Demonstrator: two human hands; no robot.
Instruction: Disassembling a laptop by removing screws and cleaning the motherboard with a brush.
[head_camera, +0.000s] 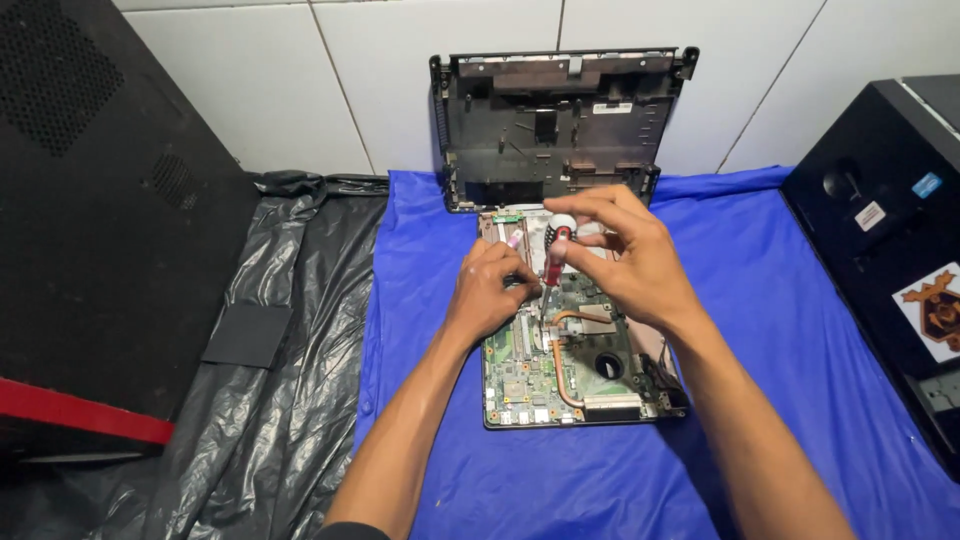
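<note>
From the head camera we look down at an opened laptop base (560, 370) lying on a blue plastic sheet (780, 330). Its green circuit board is bare, with a copper heat pipe (562, 355) curving across it beside a round fan opening.

Our right hand (625, 255) hangs over the far half of the board, fingers curled around the top of a red-handled screwdriver (556, 258). The tool stands nearly upright, its tip down on the board.

Our left hand (490, 290) rests on the left part of the board, just beside the screwdriver's shaft. Its fingers are bent inward toward the tip; we cannot tell whether they pinch anything.

Behind the board, a black laptop cover (555, 125) leans upright against the white tiled wall (300, 80), inner side facing us.

To the left, a black plastic bag (270, 380) covers the surface, and a black computer case (90, 200) stands on it. Another black computer case (890, 230) stands at the right edge.
</note>
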